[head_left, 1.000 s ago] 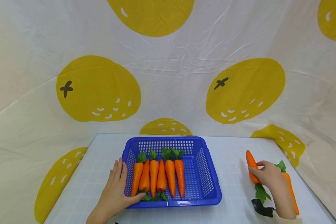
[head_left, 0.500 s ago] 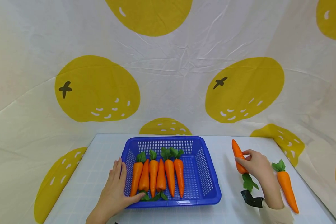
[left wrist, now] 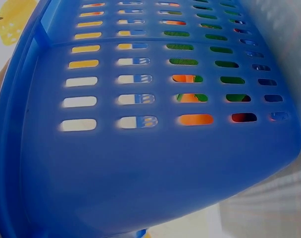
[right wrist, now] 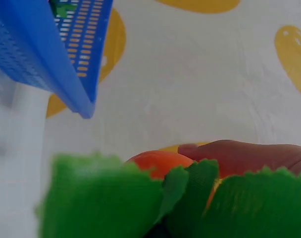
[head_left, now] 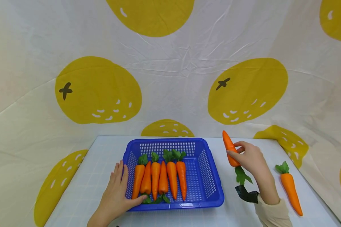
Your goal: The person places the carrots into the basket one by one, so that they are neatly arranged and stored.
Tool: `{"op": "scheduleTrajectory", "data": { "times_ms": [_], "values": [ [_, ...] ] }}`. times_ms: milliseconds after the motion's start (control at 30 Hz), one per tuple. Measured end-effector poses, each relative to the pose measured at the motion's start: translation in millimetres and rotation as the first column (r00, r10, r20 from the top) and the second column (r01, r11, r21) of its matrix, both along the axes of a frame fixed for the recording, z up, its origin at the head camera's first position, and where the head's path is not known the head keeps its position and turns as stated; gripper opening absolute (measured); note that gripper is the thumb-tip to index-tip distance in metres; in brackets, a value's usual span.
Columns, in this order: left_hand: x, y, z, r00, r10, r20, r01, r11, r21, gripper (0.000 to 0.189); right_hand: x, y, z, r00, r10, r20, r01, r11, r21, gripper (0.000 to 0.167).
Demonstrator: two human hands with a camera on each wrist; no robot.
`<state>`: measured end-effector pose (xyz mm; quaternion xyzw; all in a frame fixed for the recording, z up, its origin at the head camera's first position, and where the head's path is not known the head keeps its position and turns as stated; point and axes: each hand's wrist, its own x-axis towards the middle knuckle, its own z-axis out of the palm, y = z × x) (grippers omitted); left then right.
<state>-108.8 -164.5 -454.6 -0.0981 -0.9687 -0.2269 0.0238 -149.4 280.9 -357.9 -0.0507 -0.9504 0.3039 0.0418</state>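
Observation:
My right hand (head_left: 250, 156) pinches an orange carrot (head_left: 229, 145) with its tip up and its green leaves hanging down, to the right of the blue basket (head_left: 197, 205). In the right wrist view the leaves (right wrist: 106, 198) fill the bottom, with part of the carrot (right wrist: 160, 162) behind them. My left hand (head_left: 115, 190) lies with straight fingers along the basket's left rim, its thumb over the front left corner. Several carrots (head_left: 155, 176) lie side by side in the basket's left and middle, some with leaves at the back, others with leaves at the front.
Another carrot (head_left: 292, 192) lies on the white table (head_left: 74, 192) at the right, leaves toward the back. Behind the table hangs a pale cloth (head_left: 170, 94) printed with yellow fruit. The basket's slotted side wall (left wrist: 140, 168) fills the left wrist view.
My right hand has carried the carrot left and upward, toward the basket, uncovering the carrot on the right of the table. The left hand and basket have stayed in place.

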Motion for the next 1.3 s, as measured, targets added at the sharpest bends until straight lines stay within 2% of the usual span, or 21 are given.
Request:
{"op": "scheduleTrajectory", "data": {
  "times_ms": [233,433,700,1067,1300],
  "values": [
    [-0.3,0.3,1.9,1.000,0.008,0.017,-0.007,1.000,-0.017,0.134,-4.6,-18.7,9.0,0.997,0.070,-0.031,-0.071,0.996,-0.044,0.059],
    [-1.9,0.7,-0.5,1.000,0.017,0.021,-0.016,1.000,-0.018,0.134,-9.4,-34.7,8.0,0.992,0.118,-0.035,-0.121,0.987,-0.101,0.057],
    [-2.2,0.3,-1.7,1.000,0.016,0.009,-0.016,1.000,-0.017,0.134,-14.9,-56.3,-2.1,0.982,0.187,-0.001,-0.183,0.958,-0.220,0.054],
    [-2.3,0.1,-2.4,1.000,0.011,0.002,-0.011,1.000,0.004,0.133,-17.9,-74.9,-18.2,0.969,0.247,0.023,-0.230,0.928,-0.293,0.051],
    [-2.4,0.0,-2.0,1.000,0.012,0.004,-0.012,1.000,-0.003,0.133,-19.8,-80.9,-28.0,0.954,0.296,0.039,-0.269,0.908,-0.322,0.056]
  ]
}}
